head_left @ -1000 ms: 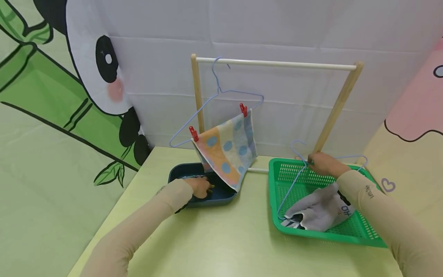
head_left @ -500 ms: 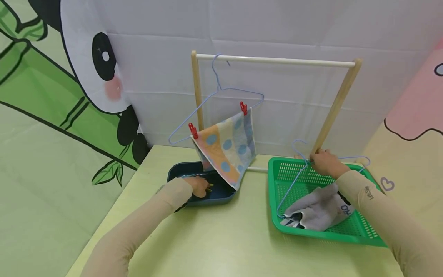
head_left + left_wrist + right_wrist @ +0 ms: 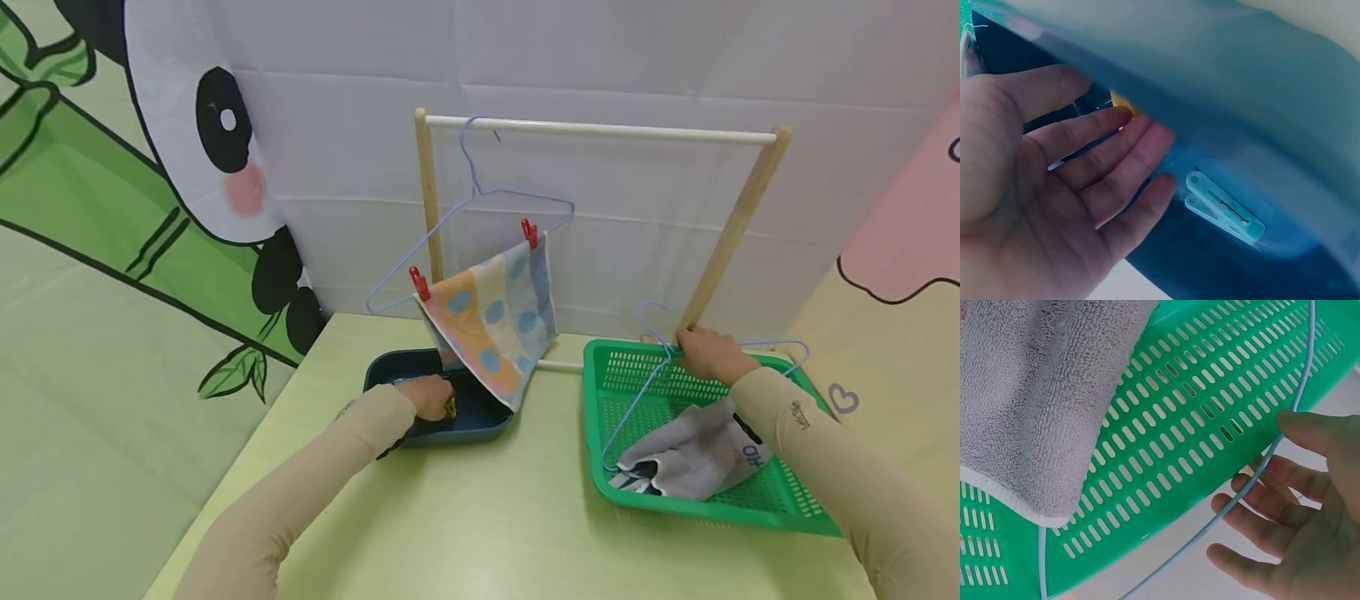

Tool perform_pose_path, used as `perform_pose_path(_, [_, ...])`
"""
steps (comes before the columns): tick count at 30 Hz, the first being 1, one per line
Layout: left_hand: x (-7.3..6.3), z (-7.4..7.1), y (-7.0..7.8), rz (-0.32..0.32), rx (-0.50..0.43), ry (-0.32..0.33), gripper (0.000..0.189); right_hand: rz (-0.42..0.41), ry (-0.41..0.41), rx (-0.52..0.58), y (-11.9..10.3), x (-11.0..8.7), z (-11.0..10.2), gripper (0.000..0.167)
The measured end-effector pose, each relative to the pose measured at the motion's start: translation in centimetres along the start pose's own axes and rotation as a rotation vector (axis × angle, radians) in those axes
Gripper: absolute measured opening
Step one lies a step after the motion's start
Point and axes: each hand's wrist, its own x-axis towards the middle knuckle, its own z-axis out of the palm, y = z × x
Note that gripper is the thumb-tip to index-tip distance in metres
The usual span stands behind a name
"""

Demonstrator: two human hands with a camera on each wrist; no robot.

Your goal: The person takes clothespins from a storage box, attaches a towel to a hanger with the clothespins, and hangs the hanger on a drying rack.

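My left hand [image 3: 426,397] reaches into a dark blue basin [image 3: 457,437]. In the left wrist view its fingers are spread and slightly bent, with the index fingertip against a yellow clothespin [image 3: 1121,102], partly hidden. Thumb and index tips stand apart there. A light blue clothespin [image 3: 1225,206] lies by the little finger. My right hand [image 3: 708,354] holds a blue wire hanger [image 3: 1172,557] over the back of a green basket [image 3: 720,512], the wire running between thumb and fingers. Below it a grey towel [image 3: 690,454] lies bunched in the basket, overlapping the hanger's lower left corner.
Behind stands a rack with wooden posts [image 3: 733,225] and a white top rod [image 3: 600,128]. From it hangs another blue hanger [image 3: 522,193], tilted, with a dotted cloth [image 3: 491,321] pinned by two red clothespins [image 3: 529,233]. The cloth droops over the basin's right side.
The left hand has drawn back slightly, and the yellow clothespin at its fingers now appears more upright. The right hand and its hanger have shifted a little to the right.
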Motion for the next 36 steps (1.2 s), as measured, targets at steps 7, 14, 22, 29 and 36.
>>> perform_pose_path(7, [0.45, -0.1, 0.22, -0.017, 0.015, -0.043, 0.015, -0.002, 0.018, -0.009, 0.17, -0.05, -0.29, 0.018])
perform_pose_path(14, [0.23, -0.07, 0.2, -0.009, -0.008, -0.039, 0.007, -0.057, 0.001, 0.052, 0.25, 0.03, -0.57, 0.019])
perform_pose_path(22, [0.53, 0.22, -0.06, -0.019, 0.023, 0.011, 0.006, -0.051, -0.041, 0.134, 0.3, 0.23, -0.73, 0.033])
perform_pose_path(29, [0.52, 0.11, -0.05, 0.011, 0.075, 0.13, 0.017, -0.062, -0.018, 0.144, 0.4, 0.0, -0.85, 0.039])
perform_pose_path(36, [-0.09, -0.17, -0.09, 0.031, 0.05, 0.144, 0.017, -0.1, 0.0, 0.149, 0.61, -0.5, -0.92, 0.042])
